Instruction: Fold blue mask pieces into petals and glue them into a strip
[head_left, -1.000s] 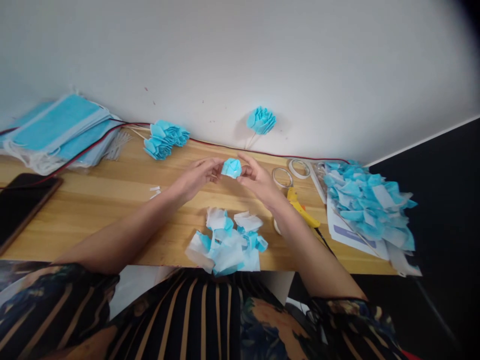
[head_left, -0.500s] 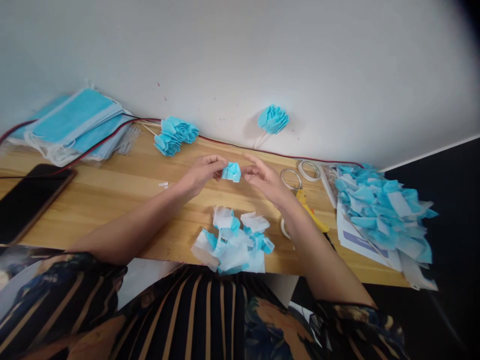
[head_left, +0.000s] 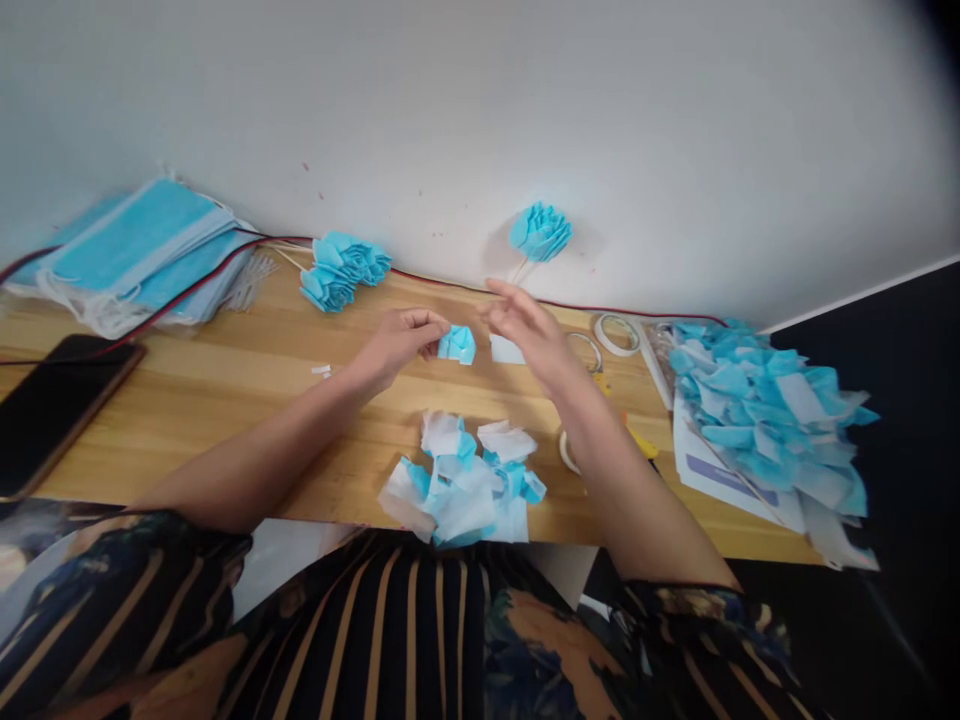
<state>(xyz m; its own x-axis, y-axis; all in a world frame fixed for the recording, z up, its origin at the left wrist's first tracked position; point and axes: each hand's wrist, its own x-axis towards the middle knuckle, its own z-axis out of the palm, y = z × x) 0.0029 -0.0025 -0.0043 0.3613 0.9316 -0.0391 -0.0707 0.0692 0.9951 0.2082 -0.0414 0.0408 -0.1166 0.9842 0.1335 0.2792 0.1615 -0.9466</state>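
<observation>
My left hand (head_left: 409, 345) pinches a small folded piece of light-blue mask fabric (head_left: 457, 344) between thumb and fingertips, above the wooden table. To its right, my right hand (head_left: 525, 325) is raised with the index finger stretched out, apart from the piece. Its fingers look loosely spread and nothing shows in them. A small white piece (head_left: 507, 350) shows just under the right hand, partly covered by it. Closer to my body lies a loose heap of blue and white fabric pieces (head_left: 465, 490).
Blue fabric flowers on sticks (head_left: 341, 270) lie at the back left; another blue flower (head_left: 541, 232) leans on the wall. Stacked face masks (head_left: 142, 245) and a phone (head_left: 64, 410) are left. Tape rolls (head_left: 617, 335), a yellow tool (head_left: 643, 440) and a big fabric pile (head_left: 780, 420) are right.
My right hand has drawn back slightly from the folded piece, widening the gap, and the white piece beneath it now shows. My left hand keeps its pinch.
</observation>
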